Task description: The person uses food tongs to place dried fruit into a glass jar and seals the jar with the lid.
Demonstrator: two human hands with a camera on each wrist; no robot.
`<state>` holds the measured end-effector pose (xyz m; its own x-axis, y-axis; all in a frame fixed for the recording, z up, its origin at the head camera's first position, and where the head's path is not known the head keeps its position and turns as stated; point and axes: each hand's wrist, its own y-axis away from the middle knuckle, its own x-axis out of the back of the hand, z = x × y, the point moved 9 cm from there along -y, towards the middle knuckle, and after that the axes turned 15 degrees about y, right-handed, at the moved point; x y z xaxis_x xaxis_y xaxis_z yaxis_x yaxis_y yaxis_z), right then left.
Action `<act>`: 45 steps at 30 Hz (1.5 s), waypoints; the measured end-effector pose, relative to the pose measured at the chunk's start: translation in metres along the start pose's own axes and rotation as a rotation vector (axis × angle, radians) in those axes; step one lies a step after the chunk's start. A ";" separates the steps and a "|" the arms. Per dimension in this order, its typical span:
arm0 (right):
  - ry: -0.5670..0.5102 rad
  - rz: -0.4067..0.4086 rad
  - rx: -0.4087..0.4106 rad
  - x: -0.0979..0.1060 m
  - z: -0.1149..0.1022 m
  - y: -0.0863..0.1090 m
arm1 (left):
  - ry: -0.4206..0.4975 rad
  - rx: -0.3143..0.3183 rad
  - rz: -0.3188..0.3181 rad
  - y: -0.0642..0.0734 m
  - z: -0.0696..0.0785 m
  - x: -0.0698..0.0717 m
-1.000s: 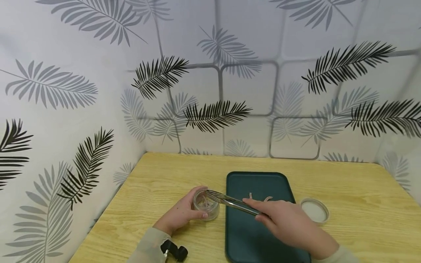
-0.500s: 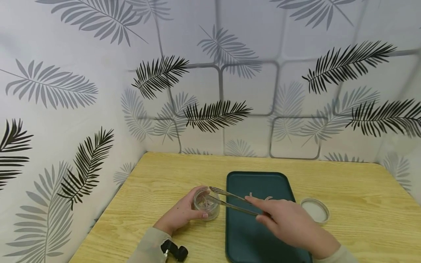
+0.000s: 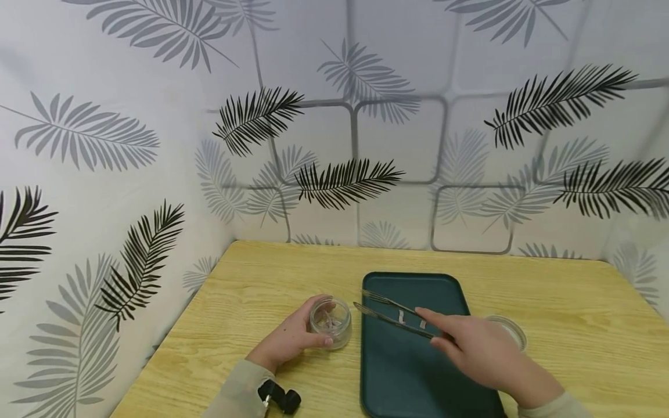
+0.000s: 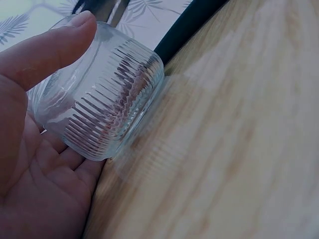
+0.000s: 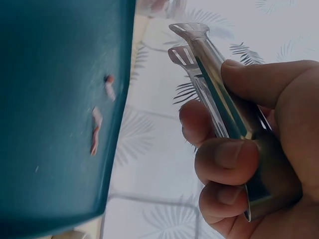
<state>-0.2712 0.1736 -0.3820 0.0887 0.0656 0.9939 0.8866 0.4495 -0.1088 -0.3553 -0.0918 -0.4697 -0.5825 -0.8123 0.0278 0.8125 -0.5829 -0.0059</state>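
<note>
My left hand (image 3: 287, 339) holds an unlidded, ribbed glass jar (image 3: 341, 338) on the table, its thumb across the side near the rim. Reddish-white pieces lie at the jar's bottom, seen through the glass in the left wrist view. My right hand (image 3: 481, 351) grips metal tongs (image 3: 394, 322), whose slotted tips stand apart with nothing between them. The tongs reach over the left edge of a dark green tray (image 3: 418, 377). Two small pinkish-white strips lie on the tray; the right wrist view shows one longer strip (image 5: 96, 127) and one shorter strip (image 5: 110, 89).
A round lid (image 3: 514, 330) lies on the wood-grain table (image 3: 575, 325) right of the tray, partly hidden by my right hand. Leaf-patterned cloth (image 3: 387, 145) hangs behind the table and along its left side. A black wrist mount (image 3: 279, 397) sits at my left sleeve.
The tongs have parted and withdrawn from the jar's mouth, moving right over the tray with my right hand. My left hand keeps holding the jar in place.
</note>
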 end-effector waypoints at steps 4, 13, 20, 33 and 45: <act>0.075 0.016 -0.020 -0.002 0.009 0.003 | -0.015 0.000 0.015 -0.002 -0.004 0.002; 0.104 -0.027 -0.092 -0.009 0.027 0.008 | -0.022 0.002 0.012 0.000 -0.003 0.001; 0.058 -0.074 -0.129 -0.013 0.039 0.011 | -0.035 0.003 0.017 -0.001 -0.003 0.002; 0.101 -0.094 -0.114 -0.022 0.047 0.018 | -0.031 0.003 0.018 0.000 -0.006 0.002; 0.174 -0.028 -0.025 -0.017 0.040 0.018 | -0.027 0.016 0.020 0.000 -0.004 0.002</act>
<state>-0.2751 0.2161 -0.4015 0.1387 -0.1027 0.9850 0.9005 0.4270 -0.0823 -0.3568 -0.0935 -0.4737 -0.5658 -0.8227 0.0550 0.8242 -0.5662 0.0089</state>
